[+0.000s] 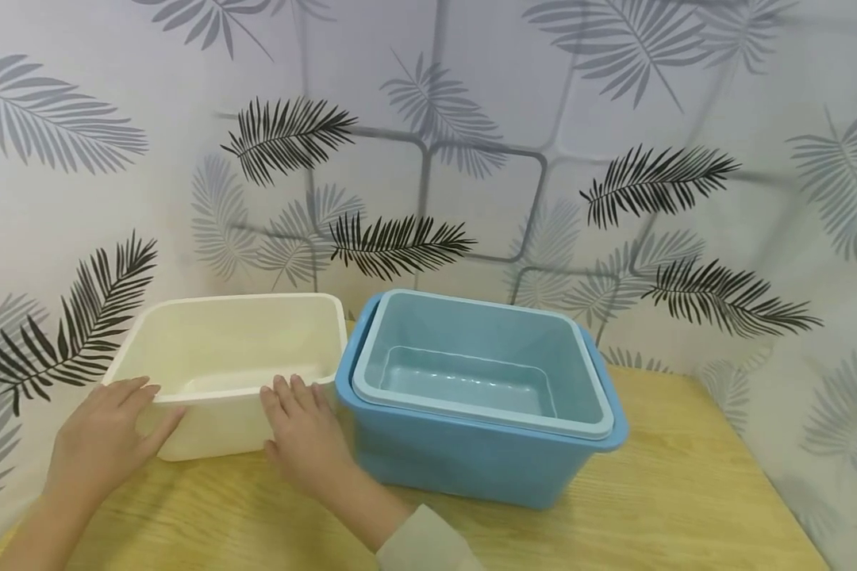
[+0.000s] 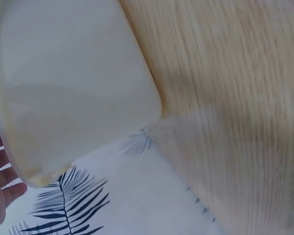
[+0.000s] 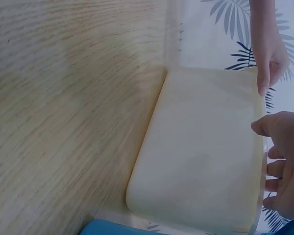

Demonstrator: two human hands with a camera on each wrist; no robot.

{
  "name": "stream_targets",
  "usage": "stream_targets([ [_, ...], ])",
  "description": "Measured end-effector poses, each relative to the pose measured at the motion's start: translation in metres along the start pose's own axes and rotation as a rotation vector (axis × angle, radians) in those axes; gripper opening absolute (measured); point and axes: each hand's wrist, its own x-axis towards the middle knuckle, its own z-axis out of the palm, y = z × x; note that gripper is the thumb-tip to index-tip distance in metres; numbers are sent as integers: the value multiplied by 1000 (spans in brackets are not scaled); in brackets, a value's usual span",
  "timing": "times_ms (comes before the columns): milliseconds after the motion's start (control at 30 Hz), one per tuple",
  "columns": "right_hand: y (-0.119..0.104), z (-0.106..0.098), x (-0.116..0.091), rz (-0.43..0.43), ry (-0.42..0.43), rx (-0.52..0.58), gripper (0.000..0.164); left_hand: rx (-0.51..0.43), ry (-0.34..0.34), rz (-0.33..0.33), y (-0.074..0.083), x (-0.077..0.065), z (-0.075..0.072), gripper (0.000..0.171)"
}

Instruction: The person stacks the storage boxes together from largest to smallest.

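Observation:
A cream plastic bin [image 1: 214, 432] stands at the left on the wooden table, its inside bare in the head view. My left hand [image 1: 107, 432] grips the near rim by the left corner, thumb against the outer wall and fingers over the edge. Toward the right end of that rim, my right hand [image 1: 307, 432] holds on the same way. The right wrist view shows its thumb [image 3: 260, 126] outside the bin and its fingers beyond the rim. Beside the cream bin sits a blue bin [image 1: 464, 468] with a lighter blue bin [image 1: 478, 361] nested inside it.
A wall covering [image 1: 486, 103] with grey and black leaf prints rises behind and at both sides of the wooden table [image 1: 685, 476]. The blue bin stands close by the cream bin's right end. Table surface shows in front and to the right.

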Motion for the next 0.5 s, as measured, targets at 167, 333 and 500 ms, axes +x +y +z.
stream_targets([
  [167,6,-1,2,-33,51,-5,59,-81,9,59,-9,5,1,87],
  [333,13,1,8,25,86,16,62,-119,-130,67,-14,8,3,73],
  [500,14,6,13,93,-5,-71,66,-97,-131,130,-18,11,7,59],
])
